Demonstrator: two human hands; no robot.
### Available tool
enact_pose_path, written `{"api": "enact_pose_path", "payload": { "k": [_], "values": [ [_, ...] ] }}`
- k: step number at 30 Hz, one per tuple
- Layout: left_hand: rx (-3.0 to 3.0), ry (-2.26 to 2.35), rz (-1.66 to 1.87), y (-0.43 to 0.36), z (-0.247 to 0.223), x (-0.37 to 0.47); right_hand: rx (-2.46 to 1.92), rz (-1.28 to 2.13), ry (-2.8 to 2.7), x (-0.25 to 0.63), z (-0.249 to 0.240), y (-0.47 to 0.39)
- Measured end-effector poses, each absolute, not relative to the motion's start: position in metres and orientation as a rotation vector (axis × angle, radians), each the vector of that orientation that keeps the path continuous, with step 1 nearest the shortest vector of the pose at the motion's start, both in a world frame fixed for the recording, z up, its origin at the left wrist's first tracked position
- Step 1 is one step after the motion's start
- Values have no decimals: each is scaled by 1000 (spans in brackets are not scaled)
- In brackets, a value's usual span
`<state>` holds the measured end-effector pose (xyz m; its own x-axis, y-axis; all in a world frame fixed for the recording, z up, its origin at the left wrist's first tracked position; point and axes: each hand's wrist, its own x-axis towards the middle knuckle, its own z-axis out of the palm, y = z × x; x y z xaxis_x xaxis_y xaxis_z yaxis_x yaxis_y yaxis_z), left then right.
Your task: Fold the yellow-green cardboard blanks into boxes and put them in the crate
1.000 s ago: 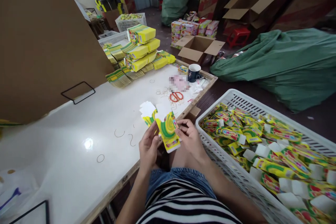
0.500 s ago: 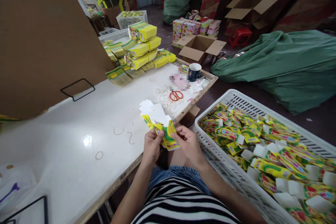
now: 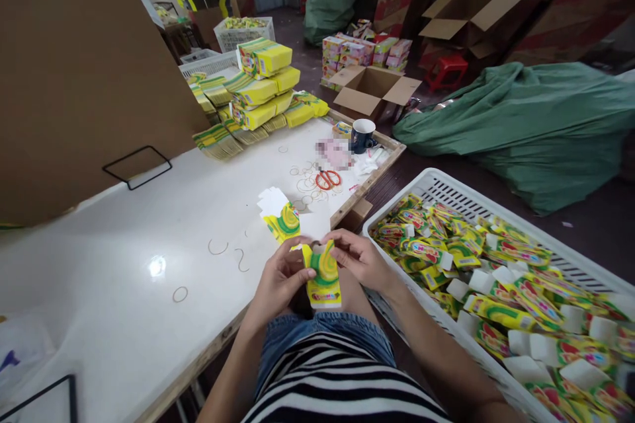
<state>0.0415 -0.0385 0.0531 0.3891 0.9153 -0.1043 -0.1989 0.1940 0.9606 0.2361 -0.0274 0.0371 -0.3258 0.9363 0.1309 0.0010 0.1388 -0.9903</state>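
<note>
In the head view, a small yellow and green printed carton [image 3: 323, 281] is held over my lap, just off the table edge. My left hand [image 3: 284, 277] grips its left side, the thumb lying across the printed front. Fingers of my right hand [image 3: 361, 263] pinch its upper right edge. The carton's upper end is partly hidden by my fingers. Just beyond my hands, flat carton blanks [image 3: 282, 213] with white flaps lie near the edge of the white table [image 3: 124, 317].
A white plastic basket [image 3: 430, 175] full of filled cartons stands at my right. Scissors [image 3: 328, 180], loose rubber bands [image 3: 218, 248] and a mug [image 3: 363, 135] lie on the table. Bundled yellow cartons [image 3: 262, 89] are stacked behind. A cardboard panel [image 3: 89, 79] rises at the left.
The carton in my hands has come lower and turned its printed front up, apart from the white-flapped blanks behind it. The blanks now show more of their printed side.
</note>
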Motion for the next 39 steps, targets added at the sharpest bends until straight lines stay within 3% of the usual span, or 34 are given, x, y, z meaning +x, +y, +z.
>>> {"api": "enact_pose_path", "payload": {
  "k": [12,18,32,39],
  "values": [
    [1070,937,924,-33,41,48,-1001,1072,-1511,241,33,-19],
    [1124,1001,955,-34,38,55,-1185,1294,-1633,243,40,-19],
    [1117,972,938,-33,39,58,-1535,925,-1754,226,44,-18],
    [1044,981,1005,-30,39,57,-1168,1112,-1552,231,27,-15]
  ]
}}
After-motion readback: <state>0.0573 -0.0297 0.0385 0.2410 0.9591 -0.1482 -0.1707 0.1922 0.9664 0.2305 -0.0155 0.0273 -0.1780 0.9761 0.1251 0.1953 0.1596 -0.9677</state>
